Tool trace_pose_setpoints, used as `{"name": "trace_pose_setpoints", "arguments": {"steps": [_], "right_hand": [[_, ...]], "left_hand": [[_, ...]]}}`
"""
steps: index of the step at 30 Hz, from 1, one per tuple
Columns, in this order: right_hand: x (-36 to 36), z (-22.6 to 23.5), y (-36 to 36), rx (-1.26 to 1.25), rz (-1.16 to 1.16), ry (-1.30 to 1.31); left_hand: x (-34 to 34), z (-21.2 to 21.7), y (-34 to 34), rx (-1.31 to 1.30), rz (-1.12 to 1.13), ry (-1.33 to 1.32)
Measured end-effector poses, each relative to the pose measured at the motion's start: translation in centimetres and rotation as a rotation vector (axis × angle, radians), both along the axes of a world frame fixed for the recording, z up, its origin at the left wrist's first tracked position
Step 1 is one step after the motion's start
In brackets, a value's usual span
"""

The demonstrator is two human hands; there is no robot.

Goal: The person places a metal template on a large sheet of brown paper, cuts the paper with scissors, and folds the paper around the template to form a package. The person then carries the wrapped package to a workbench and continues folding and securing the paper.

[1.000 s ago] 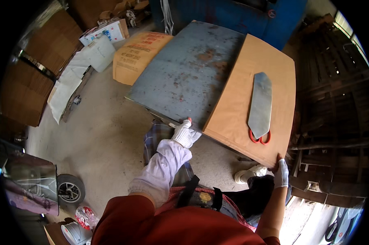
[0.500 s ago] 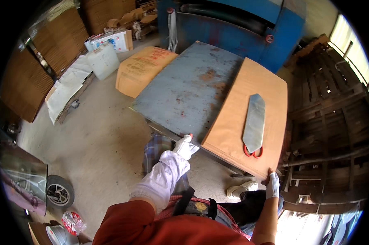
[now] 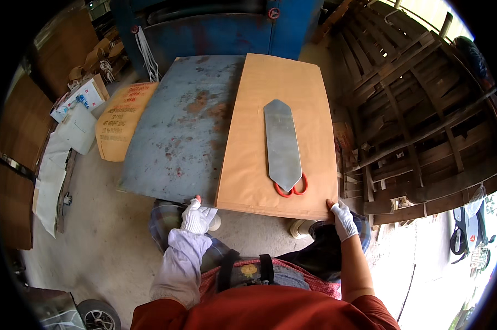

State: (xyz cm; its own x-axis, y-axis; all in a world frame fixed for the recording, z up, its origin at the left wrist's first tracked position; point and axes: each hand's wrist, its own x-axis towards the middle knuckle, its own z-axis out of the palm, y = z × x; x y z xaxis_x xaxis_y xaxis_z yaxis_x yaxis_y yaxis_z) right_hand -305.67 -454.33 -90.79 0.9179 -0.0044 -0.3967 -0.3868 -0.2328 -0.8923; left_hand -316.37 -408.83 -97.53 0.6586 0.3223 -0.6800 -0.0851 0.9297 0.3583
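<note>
Left fingers (image 3: 197, 202) clamping rust-patched tabletop (image 3: 171, 132) edge | right fingers (image 3: 330, 203) gripping kraft-paper stack (image 3: 246, 159) corner | sheets seem light, bendable; I'd hold both near corners

tan sack (image 3: 122, 124): rows of red and dark print. white carton (image 3: 84, 100): blue and red marks, too small. grey scooter (image 3: 470, 226): small red emblem.
</note>
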Motion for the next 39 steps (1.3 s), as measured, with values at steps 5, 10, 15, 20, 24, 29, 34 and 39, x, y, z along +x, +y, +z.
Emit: {"name": "trace_pose_setpoints", "arguments": {"steps": [5,10,15,20,24,29,34,39], "right_hand": [[0.5,5.5,2.8,-1.029,0.110,-0.220],[1.7,9.9,7.0,-0.894,0.261,-0.626],[4.2,10.7,15.3,-1.017,0.474,-0.488],[6.8,8.0,19.1,-1.189,0.359,-0.403],[8.7,8.4,18.1,-0.990,0.337,-0.223],[9.8,6.5,14.0,-0.235,0.102,-0.201],[8.8,5.7,8.6,0.155,-0.093,-0.346],[4.7,9.0,5.7,-0.007,-0.050,-0.345]], "left_hand": [[-2.5,3.8,-0.5,0.205,-0.283,0.161],[-5.0,5.5,-2.7,0.934,-0.404,0.037],[0.2,13.6,-3.4,2.035,-0.516,0.021],[6.0,15.3,-6.3,2.437,-0.896,0.228],[8.7,12.7,-9.2,2.414,-0.999,0.176],[8.3,10.2,-10.3,2.575,-0.776,0.037],[8.2,9.8,-10.2,2.570,-0.701,-0.011],[8.2,9.1,-9.5,2.491,-0.702,-0.023]]}}
